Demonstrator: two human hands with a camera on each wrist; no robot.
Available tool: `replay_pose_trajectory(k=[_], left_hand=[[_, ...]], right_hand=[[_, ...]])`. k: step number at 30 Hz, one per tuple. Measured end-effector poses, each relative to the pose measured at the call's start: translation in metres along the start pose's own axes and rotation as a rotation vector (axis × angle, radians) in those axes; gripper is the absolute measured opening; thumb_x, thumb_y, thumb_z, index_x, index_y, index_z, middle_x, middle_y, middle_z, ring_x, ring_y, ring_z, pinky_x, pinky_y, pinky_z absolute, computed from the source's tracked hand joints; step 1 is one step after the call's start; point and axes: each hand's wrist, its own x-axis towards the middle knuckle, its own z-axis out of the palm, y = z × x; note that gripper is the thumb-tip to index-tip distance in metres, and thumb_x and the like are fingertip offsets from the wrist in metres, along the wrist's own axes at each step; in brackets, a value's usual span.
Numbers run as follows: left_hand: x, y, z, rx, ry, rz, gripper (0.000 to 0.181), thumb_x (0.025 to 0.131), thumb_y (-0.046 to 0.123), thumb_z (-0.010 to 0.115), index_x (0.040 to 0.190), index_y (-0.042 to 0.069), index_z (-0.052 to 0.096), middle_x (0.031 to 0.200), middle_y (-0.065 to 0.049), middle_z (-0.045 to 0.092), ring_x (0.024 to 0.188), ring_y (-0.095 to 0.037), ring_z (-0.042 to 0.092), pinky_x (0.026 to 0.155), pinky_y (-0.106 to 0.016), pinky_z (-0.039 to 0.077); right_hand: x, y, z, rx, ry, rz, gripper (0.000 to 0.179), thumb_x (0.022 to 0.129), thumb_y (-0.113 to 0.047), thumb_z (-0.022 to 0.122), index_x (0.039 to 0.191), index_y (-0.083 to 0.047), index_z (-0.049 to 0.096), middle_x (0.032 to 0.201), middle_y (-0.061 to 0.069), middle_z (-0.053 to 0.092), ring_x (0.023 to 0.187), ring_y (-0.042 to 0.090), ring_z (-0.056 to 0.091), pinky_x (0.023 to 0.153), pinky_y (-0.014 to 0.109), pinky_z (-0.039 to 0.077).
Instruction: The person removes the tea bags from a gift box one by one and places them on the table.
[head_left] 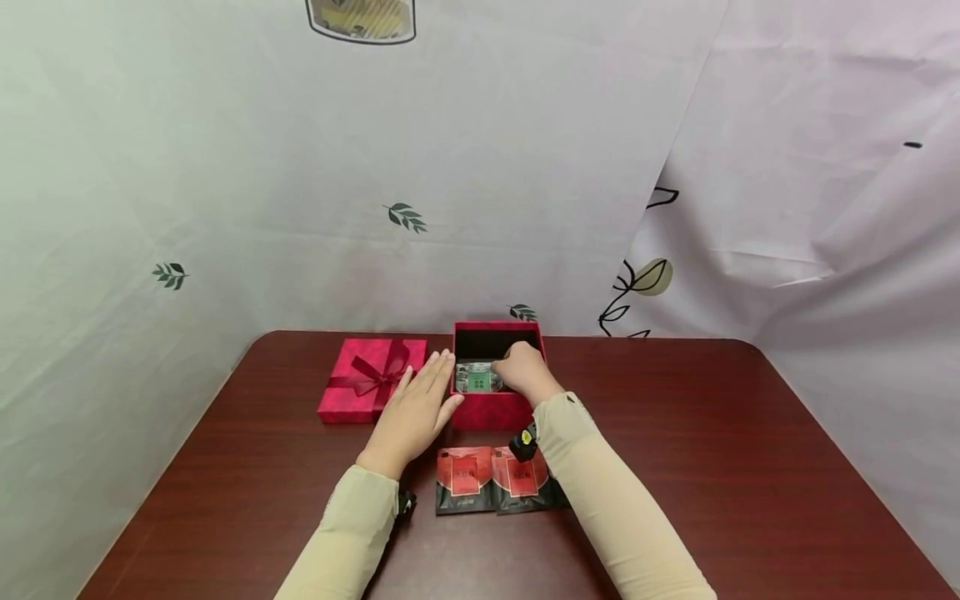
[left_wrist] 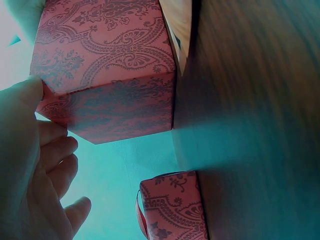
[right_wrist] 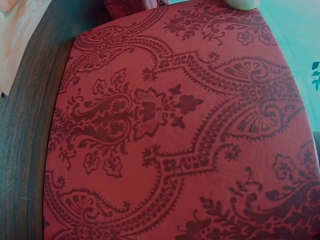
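A red patterned box (head_left: 491, 411) stands lidless near the back of the table, its dark inside showing. Inside it lies a silvery sachet with a green label (head_left: 478, 379). My right hand (head_left: 525, 371) reaches in over the right wall, curled fingers and thumb pinching the sachet's right edge; the fingertips are partly hidden. Along the box's left edge rests my left hand (head_left: 416, 408), fingers straight. In the left wrist view its thumb touches a corner of the box (left_wrist: 115, 50). The right wrist view is filled by the box's patterned side (right_wrist: 165, 115).
Left of the box lies its red lid (head_left: 352, 367) with a dark red ribbon bow (head_left: 375, 377), partly behind my left hand. Red and black sachets (head_left: 465, 479) lie in a row in front of the box, with my right sleeve (head_left: 622, 492) over their right end. A white cloth hangs behind.
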Motion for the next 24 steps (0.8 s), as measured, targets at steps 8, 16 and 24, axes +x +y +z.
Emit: replay_pose_trajectory(k=[8,16,24], left_hand=[[-0.0004,0.0001,-0.0002,0.003,0.002,0.005,0.069,0.105,0.043,0.052,0.160,0.006,0.030,0.165,-0.010,0.029,0.154,-0.025,0.022,0.123,-0.054,0.018],[-0.0003,-0.0002,0.0007,0.002,0.011,0.010,0.069,0.105,0.043,0.052,0.160,0.006,0.030,0.165,-0.011,0.029,0.153,-0.026,0.023,0.122,-0.055,0.020],[0.0002,-0.0008,0.0011,0.000,0.012,0.012,0.070,0.105,0.042,0.052,0.160,0.006,0.029,0.165,-0.011,0.029,0.153,-0.028,0.024,0.122,-0.055,0.020]], right_hand=[[-0.0020,0.0027,0.0004,0.015,0.041,-0.040,0.036,0.098,-0.016,0.063,0.125,0.009,0.065,0.119,0.023,0.068,0.089,0.029,0.071,0.088,0.046,0.057],[-0.0024,0.0031,0.0007,0.159,0.010,-0.043,0.027,0.096,-0.003,0.064,0.119,0.010,0.068,0.101,0.020,0.073,0.077,0.024,0.074,0.076,0.038,0.061],[-0.0021,0.0023,0.0016,0.153,0.010,-0.051,0.019,0.093,0.000,0.069,0.109,0.009,0.072,0.091,0.018,0.074,0.074,0.024,0.075,0.074,0.036,0.062]])
